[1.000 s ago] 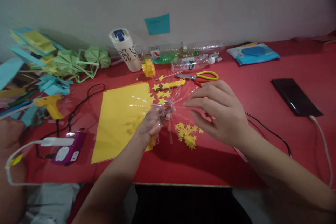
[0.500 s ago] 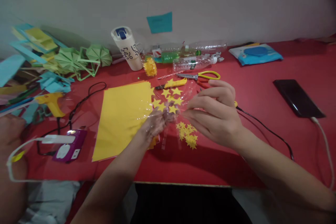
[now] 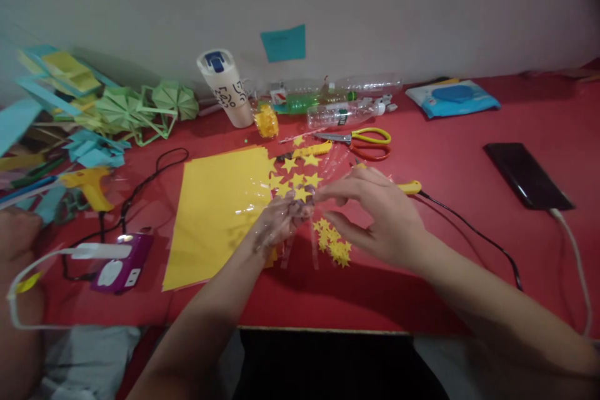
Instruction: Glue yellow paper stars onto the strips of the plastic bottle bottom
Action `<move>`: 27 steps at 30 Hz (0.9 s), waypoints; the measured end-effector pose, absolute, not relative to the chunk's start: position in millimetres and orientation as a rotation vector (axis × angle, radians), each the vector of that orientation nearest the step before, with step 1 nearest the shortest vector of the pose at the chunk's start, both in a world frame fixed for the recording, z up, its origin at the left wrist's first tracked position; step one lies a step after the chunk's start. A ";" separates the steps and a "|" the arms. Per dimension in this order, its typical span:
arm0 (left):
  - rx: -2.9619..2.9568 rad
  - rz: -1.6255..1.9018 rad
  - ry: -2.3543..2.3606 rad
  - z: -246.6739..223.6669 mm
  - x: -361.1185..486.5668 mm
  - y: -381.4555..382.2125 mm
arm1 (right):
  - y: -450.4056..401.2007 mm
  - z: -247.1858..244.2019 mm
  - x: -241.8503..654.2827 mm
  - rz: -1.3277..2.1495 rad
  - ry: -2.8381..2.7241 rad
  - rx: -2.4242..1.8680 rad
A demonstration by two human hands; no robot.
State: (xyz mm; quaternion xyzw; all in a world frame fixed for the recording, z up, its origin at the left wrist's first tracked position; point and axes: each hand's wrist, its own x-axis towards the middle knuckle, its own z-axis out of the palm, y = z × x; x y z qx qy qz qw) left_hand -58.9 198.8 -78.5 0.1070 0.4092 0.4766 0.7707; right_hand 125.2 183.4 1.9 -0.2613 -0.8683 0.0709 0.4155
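Observation:
A clear plastic piece with several yellow stars (image 3: 299, 180) stuck on it or lying behind it is held by my left hand (image 3: 285, 219), which is partly covered by shiny clear plastic. The left fingers are curled, and their tips are hard to make out. My right hand (image 3: 375, 215) hovers just right of the stars, thumb and index finger apart, fingertips close to the plastic's edge; I see nothing between them. Below the hands lies a pile of small yellow stars (image 3: 334, 244). A stack of yellow paper (image 3: 210, 219) sits under and left of my left hand.
Yellow-and-red-handled scissors (image 3: 370, 136), a yellow cutter (image 3: 314, 149) and plastic bottles (image 3: 337, 114) lie behind the hands. A tumbler (image 3: 229, 90) stands at the back. A glue gun (image 3: 91, 186), purple power strip (image 3: 122, 262) and another person's arm are at left; a phone (image 3: 527, 175) is right.
My right hand has lowered and moved slightly left, its thumb and index finger parting from a pinch. The left hand stays nearly in place, with the plastic shifted slightly.

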 end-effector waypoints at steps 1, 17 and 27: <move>0.235 1.029 0.888 -76.9 -59.2 199.0 | 183.1 1.4 125.0 0.233 -2.170 -0.658; 0.178 1.017 0.875 -72.2 -60.2 200.8 | 179.7 -0.1 120.9 0.162 -2.088 -0.649; 0.210 1.009 0.900 -75.0 -62.8 198.9 | 178.7 0.5 126.4 0.080 -2.137 -0.572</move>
